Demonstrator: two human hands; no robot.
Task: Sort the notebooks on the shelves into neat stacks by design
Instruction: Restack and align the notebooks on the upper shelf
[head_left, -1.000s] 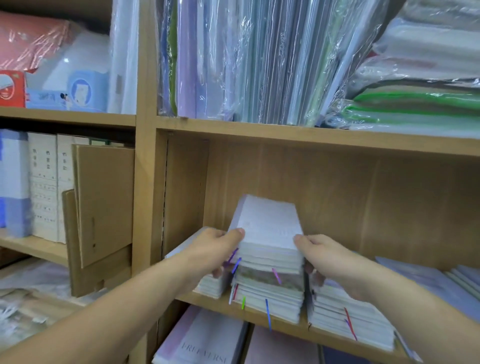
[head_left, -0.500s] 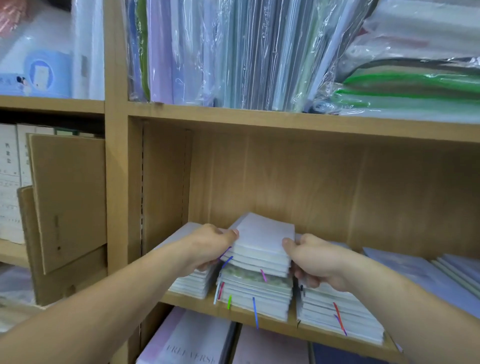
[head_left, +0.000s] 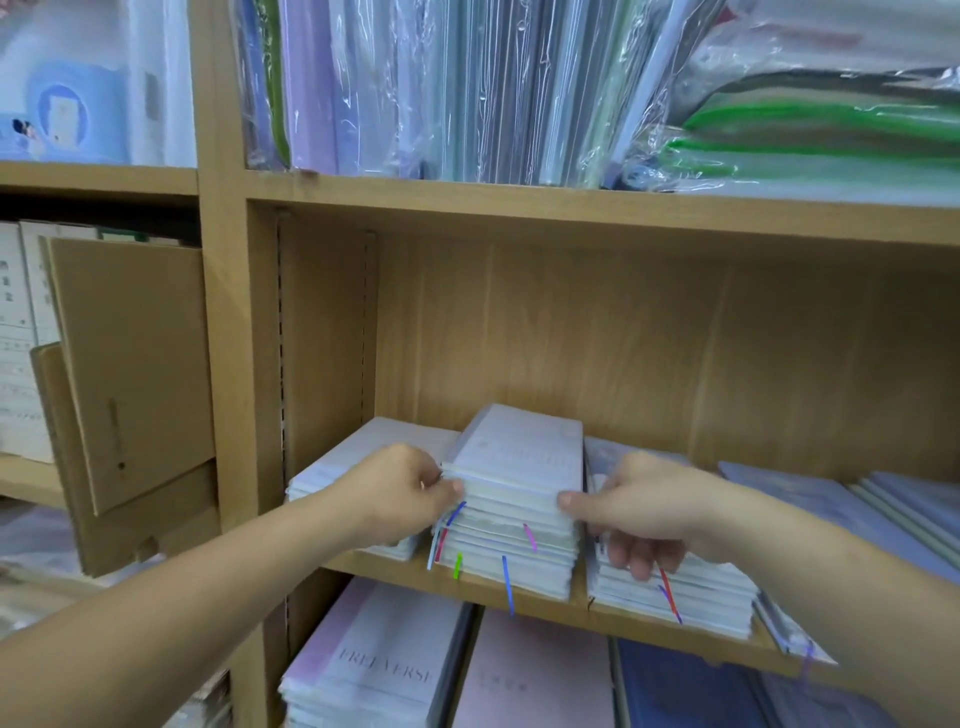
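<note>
A stack of pale notebooks (head_left: 519, 457) with coloured ribbon markers lies on the middle wooden shelf (head_left: 519, 597). My left hand (head_left: 400, 483) grips the upper notebooks at their left front corner, thumb on the edge. My right hand (head_left: 644, 509) holds the right front corner with its thumb on the edge; its fingers curl down over the neighbouring right stack (head_left: 691, 597). A lower stack (head_left: 358, 452) lies to the left, partly hidden by my left hand.
Lavender notebooks (head_left: 831, 514) lie further right on the same shelf. Plastic-wrapped folders (head_left: 441, 88) fill the shelf above. Notebook piles (head_left: 384, 670) lie on the shelf below. A cardboard sheet (head_left: 130, 364) leans in the left bay.
The upper notebooks, held tilted up a second ago, have come down flat onto the middle stack. Both hands lowered with them and stay at the front corners.
</note>
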